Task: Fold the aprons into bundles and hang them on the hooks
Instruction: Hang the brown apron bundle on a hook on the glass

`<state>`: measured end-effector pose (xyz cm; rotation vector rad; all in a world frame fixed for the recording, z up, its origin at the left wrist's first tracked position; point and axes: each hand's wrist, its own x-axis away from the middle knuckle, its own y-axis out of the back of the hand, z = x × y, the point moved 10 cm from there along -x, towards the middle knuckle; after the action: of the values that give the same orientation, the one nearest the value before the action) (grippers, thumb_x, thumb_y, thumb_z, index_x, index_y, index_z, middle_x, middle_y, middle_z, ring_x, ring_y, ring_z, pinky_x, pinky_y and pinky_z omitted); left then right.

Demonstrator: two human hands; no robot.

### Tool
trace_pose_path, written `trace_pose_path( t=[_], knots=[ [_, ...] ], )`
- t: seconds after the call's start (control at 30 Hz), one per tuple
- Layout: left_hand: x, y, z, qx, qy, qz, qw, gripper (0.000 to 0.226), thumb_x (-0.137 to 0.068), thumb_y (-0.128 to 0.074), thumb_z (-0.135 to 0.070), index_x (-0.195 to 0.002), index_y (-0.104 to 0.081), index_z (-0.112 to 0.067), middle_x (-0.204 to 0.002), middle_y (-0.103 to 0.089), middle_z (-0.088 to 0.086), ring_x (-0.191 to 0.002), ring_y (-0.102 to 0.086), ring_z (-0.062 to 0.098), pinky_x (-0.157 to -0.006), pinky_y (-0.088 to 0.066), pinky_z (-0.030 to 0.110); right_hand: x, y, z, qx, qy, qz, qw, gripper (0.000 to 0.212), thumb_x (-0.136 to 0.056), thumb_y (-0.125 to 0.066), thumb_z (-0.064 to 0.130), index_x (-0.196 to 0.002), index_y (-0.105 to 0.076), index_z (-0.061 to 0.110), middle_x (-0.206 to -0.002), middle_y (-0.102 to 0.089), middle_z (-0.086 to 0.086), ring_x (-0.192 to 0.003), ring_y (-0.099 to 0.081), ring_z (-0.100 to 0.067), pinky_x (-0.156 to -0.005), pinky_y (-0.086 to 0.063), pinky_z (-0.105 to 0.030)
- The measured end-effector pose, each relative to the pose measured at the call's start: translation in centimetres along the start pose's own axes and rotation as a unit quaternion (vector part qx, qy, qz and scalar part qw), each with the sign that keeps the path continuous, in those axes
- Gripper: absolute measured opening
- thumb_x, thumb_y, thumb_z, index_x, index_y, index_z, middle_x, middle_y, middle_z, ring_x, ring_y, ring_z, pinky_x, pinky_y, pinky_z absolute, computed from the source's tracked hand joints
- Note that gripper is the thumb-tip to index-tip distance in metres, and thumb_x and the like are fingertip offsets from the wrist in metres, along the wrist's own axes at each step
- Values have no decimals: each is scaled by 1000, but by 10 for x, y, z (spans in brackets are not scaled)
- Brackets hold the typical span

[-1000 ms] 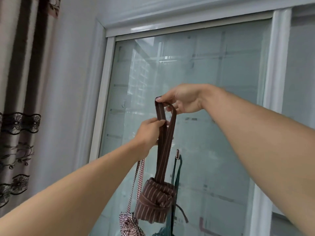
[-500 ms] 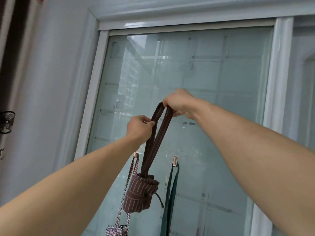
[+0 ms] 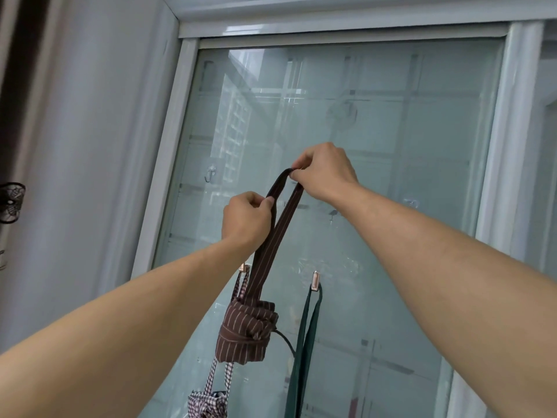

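A brown striped apron bundle (image 3: 245, 334) dangles from its neck strap (image 3: 272, 233) in front of a glass door. My right hand (image 3: 324, 173) pinches the top of the strap loop. Lower on the left side of the loop, my left hand (image 3: 245, 217) grips the strap. A clear hook (image 3: 211, 173) sits on the glass to the left of my hands, apart from the strap. A checked apron bundle (image 3: 208, 404) hangs from a copper hook (image 3: 243, 268) behind the brown one. A green apron strap (image 3: 307, 333) hangs on a second copper hook (image 3: 315, 280).
The glass door (image 3: 391, 146) has a white frame (image 3: 168, 164) on the left and another post (image 3: 509, 131) on the right. A further clear hook (image 3: 411, 203) is stuck to the glass on the right. A curtain with lace trim (image 3: 12, 200) hangs at far left.
The view has shifted right and the curtain has mostly left the frame. My hands have carried the strap loop and brown bundle leftward, closer to the clear hook. The bundle hangs over the checked apron's strap.
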<state>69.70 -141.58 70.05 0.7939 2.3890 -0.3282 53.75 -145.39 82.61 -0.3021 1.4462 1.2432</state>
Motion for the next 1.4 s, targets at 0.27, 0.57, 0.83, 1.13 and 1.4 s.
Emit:
trace_pose_path(
  t=[0.27,0.57,0.83,1.13,1.4],
  knots=[
    [4,-16,22,-61,37,46,996,24,-93,-67,-45,-81,-72,-25,-80,-74,-3,-80,-72,21,-85,-60,45,14,-7,5,69,40,19,997,5,-83,-82,14,-85,-80,17,-81,-72,-1,-74,-63,-19,-64,-42,-23],
    [13,-23,22,-124,16,145,982,16,-93,-71,-28,-83,-74,-17,-86,-74,5,-80,-72,20,-77,-62,38,9,-21,3,138,33,85,986,18,-84,-64,0,-95,-77,7,-99,-73,-9,-90,-70,-27,-80,-62,-40],
    [24,-19,3,-193,-40,170,966,9,-87,-77,-18,-96,-78,-15,-94,-75,3,-89,-69,19,-83,-59,32,24,-16,7,135,40,75,987,19,-83,-64,4,-97,-76,3,-104,-74,-16,-103,-68,-37,-84,-60,-44],
    [39,4,-3,-189,-42,136,972,39,-87,-79,-25,-124,-67,-17,-115,-70,-2,-94,-65,14,-70,-49,20,34,-7,11,131,37,92,986,24,-82,-59,8,-100,-75,9,-105,-72,-9,-102,-68,-31,-88,-60,-45],
    [88,109,3,-288,41,54,955,35,-88,-76,-24,-121,-69,-16,-115,-71,1,-107,-65,21,-92,-54,32,96,-27,90,34,150,155,976,20,-88,-62,23,-95,-79,31,-106,-75,8,-99,-67,-23,-81,-53,-33]
  ],
)
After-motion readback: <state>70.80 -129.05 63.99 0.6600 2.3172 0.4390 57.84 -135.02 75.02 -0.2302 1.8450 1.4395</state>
